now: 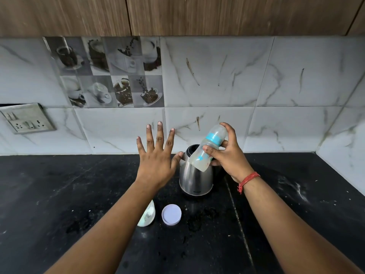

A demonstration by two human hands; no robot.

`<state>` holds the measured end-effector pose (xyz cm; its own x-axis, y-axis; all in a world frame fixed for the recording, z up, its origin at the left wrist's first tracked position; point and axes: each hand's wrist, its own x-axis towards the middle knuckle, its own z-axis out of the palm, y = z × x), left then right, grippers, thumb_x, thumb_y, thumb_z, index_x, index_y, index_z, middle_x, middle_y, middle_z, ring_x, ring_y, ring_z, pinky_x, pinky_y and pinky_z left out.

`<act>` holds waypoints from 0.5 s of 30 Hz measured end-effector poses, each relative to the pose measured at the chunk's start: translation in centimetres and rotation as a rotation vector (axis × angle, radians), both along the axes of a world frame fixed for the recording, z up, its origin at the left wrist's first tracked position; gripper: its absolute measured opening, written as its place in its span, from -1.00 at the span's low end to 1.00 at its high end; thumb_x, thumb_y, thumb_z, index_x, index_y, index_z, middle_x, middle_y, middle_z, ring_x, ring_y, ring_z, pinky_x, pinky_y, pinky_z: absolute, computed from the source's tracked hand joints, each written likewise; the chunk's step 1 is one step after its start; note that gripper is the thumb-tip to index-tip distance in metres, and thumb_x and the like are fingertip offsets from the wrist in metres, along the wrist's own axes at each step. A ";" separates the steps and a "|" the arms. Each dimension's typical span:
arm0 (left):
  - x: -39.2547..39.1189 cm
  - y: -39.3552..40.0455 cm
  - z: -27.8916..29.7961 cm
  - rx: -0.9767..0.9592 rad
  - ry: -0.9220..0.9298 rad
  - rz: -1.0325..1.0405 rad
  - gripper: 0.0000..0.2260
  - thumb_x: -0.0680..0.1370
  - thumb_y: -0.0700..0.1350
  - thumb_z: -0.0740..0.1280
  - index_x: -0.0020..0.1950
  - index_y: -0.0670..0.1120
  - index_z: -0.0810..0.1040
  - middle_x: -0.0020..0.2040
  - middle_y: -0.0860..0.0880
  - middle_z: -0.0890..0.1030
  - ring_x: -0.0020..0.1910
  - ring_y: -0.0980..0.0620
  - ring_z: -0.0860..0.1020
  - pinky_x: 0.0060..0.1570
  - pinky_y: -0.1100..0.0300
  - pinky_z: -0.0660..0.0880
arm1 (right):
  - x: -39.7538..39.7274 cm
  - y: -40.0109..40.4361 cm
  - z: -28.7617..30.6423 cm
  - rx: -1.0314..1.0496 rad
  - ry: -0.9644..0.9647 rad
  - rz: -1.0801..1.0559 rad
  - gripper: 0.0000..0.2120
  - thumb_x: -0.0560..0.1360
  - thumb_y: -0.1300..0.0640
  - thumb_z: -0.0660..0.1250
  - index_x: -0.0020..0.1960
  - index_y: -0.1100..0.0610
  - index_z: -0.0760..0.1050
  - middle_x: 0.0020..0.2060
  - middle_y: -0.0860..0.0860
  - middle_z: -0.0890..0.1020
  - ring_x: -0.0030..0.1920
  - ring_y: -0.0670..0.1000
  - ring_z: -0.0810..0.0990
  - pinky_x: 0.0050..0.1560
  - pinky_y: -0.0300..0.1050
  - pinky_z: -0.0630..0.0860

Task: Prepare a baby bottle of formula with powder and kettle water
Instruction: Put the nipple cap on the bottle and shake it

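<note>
Clear bottle (207, 149) tilted, cap up-right, in right hand (229, 155) grip; left hand (156, 161) splayed wide.

Even soft light, sharp centre, edges bowed

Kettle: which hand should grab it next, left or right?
Left, probably. The left hand is open and empty, its thumb right by the kettle. The right hand is shut on the baby bottle, tilted above the kettle, so it isn't free.
</note>
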<state>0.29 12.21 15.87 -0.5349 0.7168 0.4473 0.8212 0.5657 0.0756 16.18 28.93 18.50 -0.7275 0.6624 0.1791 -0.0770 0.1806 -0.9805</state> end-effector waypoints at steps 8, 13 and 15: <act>1.0 -0.9 1.0 0.020 0.035 0.007 -0.33 0.63 0.36 -0.22 0.67 0.08 -0.21 0.67 -0.13 -0.29 0.63 -0.26 -0.34 0.54 -0.41 -0.18 | 1.2 -0.7 2.1 0.076 0.053 -0.006 -0.17 0.37 0.06 0.61 0.45 -0.29 0.22 0.20 0.19 0.55 0.05 0.16 0.71 -0.08 0.18 0.70; 1.7 -1.3 1.9 0.054 0.012 0.015 -0.33 0.60 0.38 -0.34 0.63 0.11 -0.31 0.66 -0.11 -0.35 0.61 -0.24 -0.40 0.54 -0.39 -0.23 | 2.5 -1.7 2.8 -0.105 0.458 -0.316 -0.19 0.48 0.16 0.51 0.53 -0.14 0.10 0.20 0.10 0.54 0.06 0.01 0.71 0.02 0.18 0.68; 1.9 -1.5 2.2 0.067 0.013 0.012 -0.34 0.61 0.37 -0.28 0.64 0.11 -0.31 0.66 -0.11 -0.35 0.61 -0.24 -0.39 0.54 -0.40 -0.22 | 2.4 -2.3 2.4 -0.049 0.327 -0.225 -0.18 0.47 0.22 0.52 0.52 -0.18 0.14 0.14 0.09 0.57 0.07 0.05 0.71 0.05 0.23 0.67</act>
